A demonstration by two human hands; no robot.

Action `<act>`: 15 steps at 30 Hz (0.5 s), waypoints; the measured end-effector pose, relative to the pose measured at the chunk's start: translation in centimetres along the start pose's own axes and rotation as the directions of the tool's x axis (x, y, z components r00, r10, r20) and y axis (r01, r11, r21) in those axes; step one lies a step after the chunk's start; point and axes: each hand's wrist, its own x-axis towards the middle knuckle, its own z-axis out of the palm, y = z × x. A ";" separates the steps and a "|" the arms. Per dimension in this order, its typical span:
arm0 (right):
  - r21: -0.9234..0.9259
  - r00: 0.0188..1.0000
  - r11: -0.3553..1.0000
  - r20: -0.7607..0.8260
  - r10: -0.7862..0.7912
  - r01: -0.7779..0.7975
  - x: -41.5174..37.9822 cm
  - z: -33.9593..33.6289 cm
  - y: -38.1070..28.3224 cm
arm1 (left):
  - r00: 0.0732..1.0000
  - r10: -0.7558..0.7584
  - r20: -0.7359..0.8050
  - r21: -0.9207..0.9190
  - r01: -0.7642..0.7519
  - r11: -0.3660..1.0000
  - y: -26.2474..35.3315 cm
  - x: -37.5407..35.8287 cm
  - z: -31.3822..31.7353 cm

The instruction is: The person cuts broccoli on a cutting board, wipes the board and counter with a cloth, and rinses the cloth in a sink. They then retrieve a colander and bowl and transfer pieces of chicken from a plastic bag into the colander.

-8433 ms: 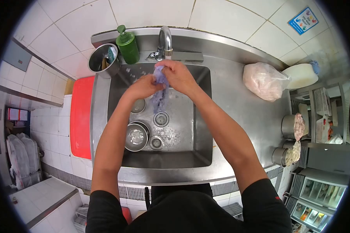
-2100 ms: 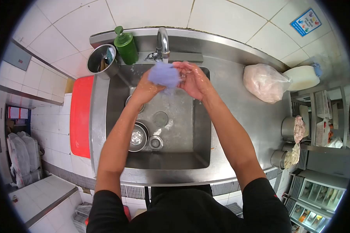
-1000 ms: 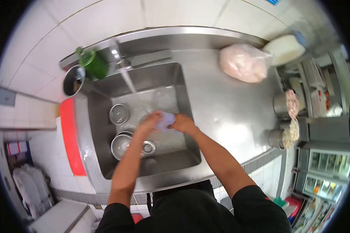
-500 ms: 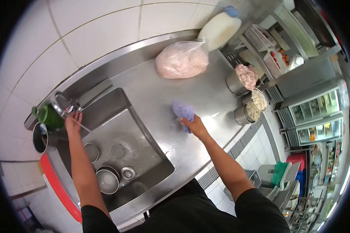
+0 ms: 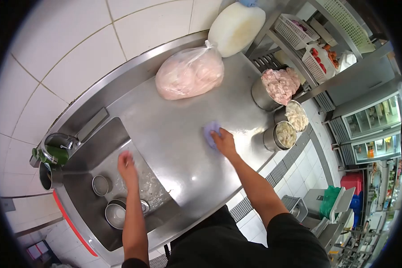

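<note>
Steel counter [image 5: 183,134] runs under white wall tiles, with a sink [image 5: 98,196] set in at its left end. Your right hand [image 5: 223,142] presses flat on a purple cloth [image 5: 210,132], fingers curled over its near edge, pinning it to the counter; arm stretched forward, elbow low. Your left hand [image 5: 126,163] hangs over the sink rim, fingers loose and spread, holding nothing, forearm pointing straight ahead. Small metal bowls [image 5: 114,214] sit in the basin below it. A bagged pink lump [image 5: 190,73] lies further back on the counter, well apart from the cloth. Three filled metal pots [image 5: 283,134] stand just right of the cloth. Tap [image 5: 53,143] sits beside a green bottle [image 5: 53,156].
</note>
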 end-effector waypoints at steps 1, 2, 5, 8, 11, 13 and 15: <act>0.014 1.000 1.000 0.008 -0.008 0.008 0.5 0.2 -0.9 | 0.984 0.177 0.033 0.113 -0.179 0.977 3.6 1.0 4.5; -0.037 0.999 0.998 -0.005 -0.043 0.043 1.0 0.3 -1.6 | 0.984 0.151 0.091 0.063 -0.157 0.986 6.6 2.5 9.0; -0.035 0.997 0.997 0.002 -0.075 0.075 1.1 -1.2 -2.0 | 0.819 0.477 0.318 0.366 -0.570 0.735 14.3 7.3 20.5; 0.032 0.998 0.998 0.035 -0.051 0.050 -0.1 -3.1 2.0 | 0.705 0.629 0.328 0.476 -0.698 0.534 18.8 10.2 30.1; -0.088 0.991 0.988 0.059 -0.120 0.125 -0.2 -5.1 4.4 | 0.807 0.319 0.497 0.759 -0.582 0.292 18.2 13.1 34.1; -0.063 0.988 0.988 0.076 -0.134 0.138 0.2 -6.3 4.9 | 0.846 0.238 0.476 0.788 -0.531 0.312 16.3 15.3 33.4; -0.049 0.984 0.985 0.073 -0.163 0.167 0.3 -6.6 5.5 | 0.873 0.208 0.441 0.801 -0.488 0.347 15.2 15.9 32.0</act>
